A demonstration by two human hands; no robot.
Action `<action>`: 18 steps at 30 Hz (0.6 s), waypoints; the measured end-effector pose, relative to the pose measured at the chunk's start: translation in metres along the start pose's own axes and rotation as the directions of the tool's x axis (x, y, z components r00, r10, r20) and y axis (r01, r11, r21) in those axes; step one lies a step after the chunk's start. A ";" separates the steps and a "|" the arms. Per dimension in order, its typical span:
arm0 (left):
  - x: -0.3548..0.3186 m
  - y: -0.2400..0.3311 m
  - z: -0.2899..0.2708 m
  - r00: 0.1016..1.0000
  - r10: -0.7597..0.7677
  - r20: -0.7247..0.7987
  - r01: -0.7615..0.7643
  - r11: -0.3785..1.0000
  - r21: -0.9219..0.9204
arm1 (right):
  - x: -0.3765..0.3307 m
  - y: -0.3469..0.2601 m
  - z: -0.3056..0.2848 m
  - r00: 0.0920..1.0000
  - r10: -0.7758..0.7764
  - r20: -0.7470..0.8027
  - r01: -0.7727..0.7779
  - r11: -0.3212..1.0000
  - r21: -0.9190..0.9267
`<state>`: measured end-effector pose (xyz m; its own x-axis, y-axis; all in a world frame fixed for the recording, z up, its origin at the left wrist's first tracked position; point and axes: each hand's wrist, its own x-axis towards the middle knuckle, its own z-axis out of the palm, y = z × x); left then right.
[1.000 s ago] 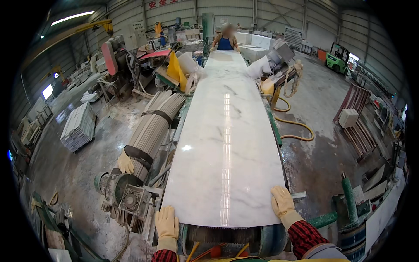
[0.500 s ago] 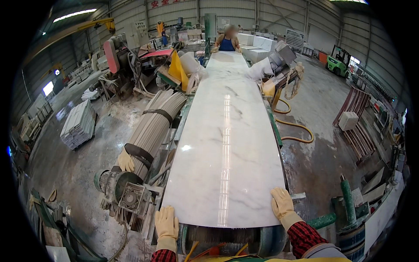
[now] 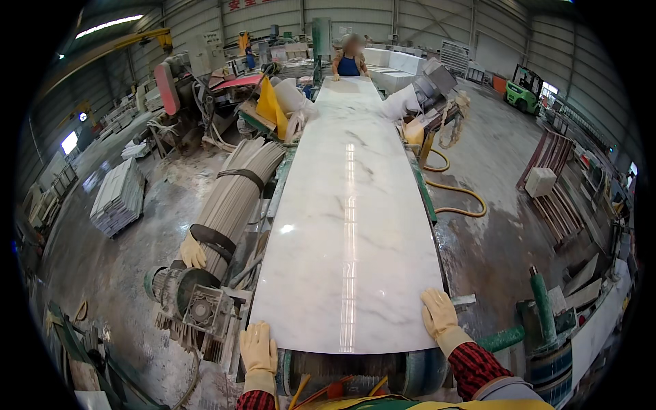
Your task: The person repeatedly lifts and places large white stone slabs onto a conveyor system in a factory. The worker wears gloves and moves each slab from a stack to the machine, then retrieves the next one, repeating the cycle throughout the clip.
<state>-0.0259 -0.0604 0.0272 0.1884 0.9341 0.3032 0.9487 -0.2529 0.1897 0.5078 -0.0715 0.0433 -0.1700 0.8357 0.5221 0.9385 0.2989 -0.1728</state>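
Observation:
A long polished white stone slab (image 3: 348,225) with grey veins stretches away from me along a roller bed. My left hand (image 3: 258,348), in a cream work glove, rests at its near left corner with the fingers extended forward. At the near right corner, my gloved right hand (image 3: 439,313) lies against the slab's edge, fingers stretched out. Neither hand wraps round anything. Below the near edge a dark roller (image 3: 355,372) shows. Another person (image 3: 349,65) in a blue apron stands at the slab's far end, with a gloved hand on it.
A motor and gearbox (image 3: 195,294) stand left of the slab, beside a strapped bundle of strips (image 3: 232,198) with a spare glove (image 3: 193,251) on it. A yellow hose (image 3: 465,198) curls on the right floor. A green forklift (image 3: 525,92) stands far right; stacked stone pieces (image 3: 118,196) lie left.
The view has shifted slightly. At the far end, the other person has moved one arm away from the slab's edge. My hands stay at the near corners.

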 end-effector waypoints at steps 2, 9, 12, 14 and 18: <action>0.000 0.000 -0.001 1.000 0.003 0.002 -0.003 1.000 0.012 | 0.000 -0.001 -0.001 1.000 0.019 0.021 -0.019 1.000 0.004; -0.002 0.002 -0.003 1.000 0.024 -0.019 -0.023 0.999 0.032 | -0.002 -0.003 -0.002 0.999 0.030 0.029 -0.030 1.000 0.004; -0.003 0.002 -0.003 0.999 0.027 -0.025 -0.026 0.999 0.032 | -0.003 -0.002 -0.001 0.999 0.014 0.032 -0.014 1.000 0.002; -0.005 0.002 -0.003 1.000 0.019 -0.014 -0.018 0.999 0.031 | -0.004 -0.002 -0.001 1.000 0.014 0.029 -0.013 1.000 -0.009; -0.008 0.001 -0.004 0.997 -0.039 0.064 0.041 0.999 -0.033 | -0.005 -0.004 -0.002 1.000 0.011 0.028 -0.010 1.000 -0.005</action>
<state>-0.0273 -0.0691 0.0292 0.1674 0.9574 0.2352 0.9468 -0.2226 0.2324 0.5058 -0.0772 0.0428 -0.1684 0.8514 0.4967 0.9417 0.2879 -0.1743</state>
